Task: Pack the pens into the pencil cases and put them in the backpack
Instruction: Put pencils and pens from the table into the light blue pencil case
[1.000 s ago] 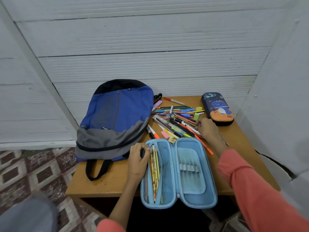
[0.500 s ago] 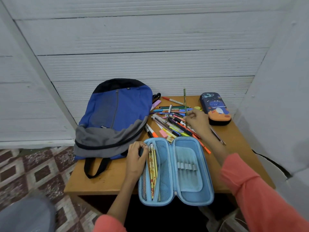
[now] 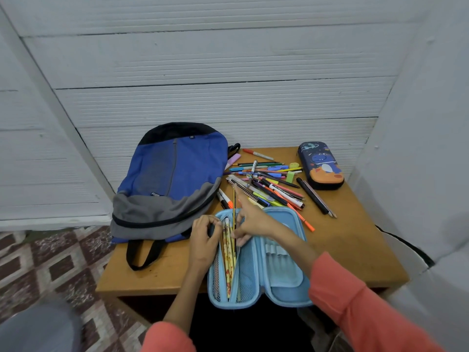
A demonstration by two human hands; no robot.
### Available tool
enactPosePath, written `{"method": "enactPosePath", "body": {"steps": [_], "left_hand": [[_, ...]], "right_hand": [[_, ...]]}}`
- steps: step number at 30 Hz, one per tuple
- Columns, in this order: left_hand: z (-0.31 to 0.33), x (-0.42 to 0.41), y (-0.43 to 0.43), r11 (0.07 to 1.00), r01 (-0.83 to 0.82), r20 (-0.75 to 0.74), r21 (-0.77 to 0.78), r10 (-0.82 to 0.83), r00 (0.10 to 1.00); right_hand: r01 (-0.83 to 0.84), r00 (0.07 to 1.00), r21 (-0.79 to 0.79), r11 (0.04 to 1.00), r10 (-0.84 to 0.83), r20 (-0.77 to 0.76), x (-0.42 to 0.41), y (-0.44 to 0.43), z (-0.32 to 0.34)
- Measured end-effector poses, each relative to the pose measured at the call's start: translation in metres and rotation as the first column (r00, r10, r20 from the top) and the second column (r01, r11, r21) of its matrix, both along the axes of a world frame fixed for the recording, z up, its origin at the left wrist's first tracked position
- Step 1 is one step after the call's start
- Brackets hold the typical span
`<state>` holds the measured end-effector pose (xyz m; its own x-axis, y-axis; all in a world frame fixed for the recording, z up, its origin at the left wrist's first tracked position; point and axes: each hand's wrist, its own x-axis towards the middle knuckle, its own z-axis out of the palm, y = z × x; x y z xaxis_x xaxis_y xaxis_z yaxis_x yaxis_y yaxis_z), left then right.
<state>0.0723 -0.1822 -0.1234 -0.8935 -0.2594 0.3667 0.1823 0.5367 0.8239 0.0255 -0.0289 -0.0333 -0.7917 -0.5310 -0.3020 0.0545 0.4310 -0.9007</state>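
Head view: right hand (image 3: 253,222) with pencil (image 3: 233,199) now at open blue case (image 3: 286,275)

Open pencil case (image 3: 281,280) sits at the table's (image 3: 355,250) near edge. Backpack (image 3: 172,179) is left of it, loose pens (image 3: 269,184) just behind it, closed pencil case (image 3: 321,165) further back on the right.

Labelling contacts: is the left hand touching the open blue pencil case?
Touching. Head view: the left hand grips the upper-left rim of the open blue pencil case, fingers curled over it.
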Motion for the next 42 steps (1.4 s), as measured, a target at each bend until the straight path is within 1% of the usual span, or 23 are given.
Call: {"method": "enactPosePath", "body": {"steps": [3,8,12,16,18,20,23,25,28,32,35,38,42], "left_hand": [[0.0,0.0,0.0,1.0,0.003,-0.016,-0.006,-0.003,1.0],[-0.001,0.0,0.0,1.0,-0.002,0.004,-0.007,0.002,1.0],[0.0,0.0,-0.001,1.0,-0.007,0.006,-0.003,0.007,1.0],[0.001,0.0,0.0,1.0,-0.003,0.018,-0.004,0.003,1.0],[0.0,0.0,0.0,1.0,0.001,0.022,-0.007,-0.001,1.0],[0.0,0.0,-0.001,1.0,0.004,0.013,-0.004,-0.004,1.0],[0.0,0.0,-0.001,1.0,0.001,0.016,-0.001,-0.001,1.0],[0.0,0.0,0.0,1.0,-0.003,0.029,-0.006,0.004,1.0],[0.0,0.0,-0.001,1.0,-0.004,0.03,-0.002,0.004,1.0],[0.001,0.0,0.0,1.0,-0.003,0.036,0.005,0.003,0.999],[0.001,0.001,0.0,1.0,0.001,0.027,0.008,-0.001,1.0],[0.001,0.002,-0.001,1.0,0.011,0.0,0.012,-0.011,1.0],[0.0,0.001,0.0,1.0,0.001,0.018,0.013,-0.001,1.0]], "right_hand": [[-0.012,1.0,0.034,0.999,0.012,-0.016,0.001,-0.002,-0.001],[-0.044,0.998,0.082,0.996,0.047,-0.032,-0.002,-0.005,0.002],[-0.124,0.991,0.199,0.972,0.132,-0.027,-0.004,-0.008,0.004],[-0.104,0.994,0.239,0.965,0.109,-0.008,-0.005,-0.01,-0.001],[-0.081,0.995,0.279,0.957,0.092,-0.024,-0.004,-0.012,-0.003],[-0.058,0.991,0.349,0.935,0.095,-0.09,0.0,-0.015,-0.003],[0.008,0.951,0.476,0.879,0.14,-0.275,0.004,-0.018,-0.002],[0.039,0.934,0.505,0.862,0.149,-0.326,0.006,-0.018,-0.002],[0.054,0.917,0.542,0.839,0.174,-0.36,0.008,-0.017,-0.001],[0.083,0.919,0.522,0.849,0.138,-0.369,0.009,-0.016,-0.003],[0.121,0.899,0.474,0.872,0.106,-0.425,0.007,-0.015,-0.003],[0.123,0.876,0.433,0.893,0.107,-0.47,0.006,-0.016,-0.002],[0.107,0.901,0.383,0.917,0.073,-0.427,-0.002,-0.013,-0.004]]}}
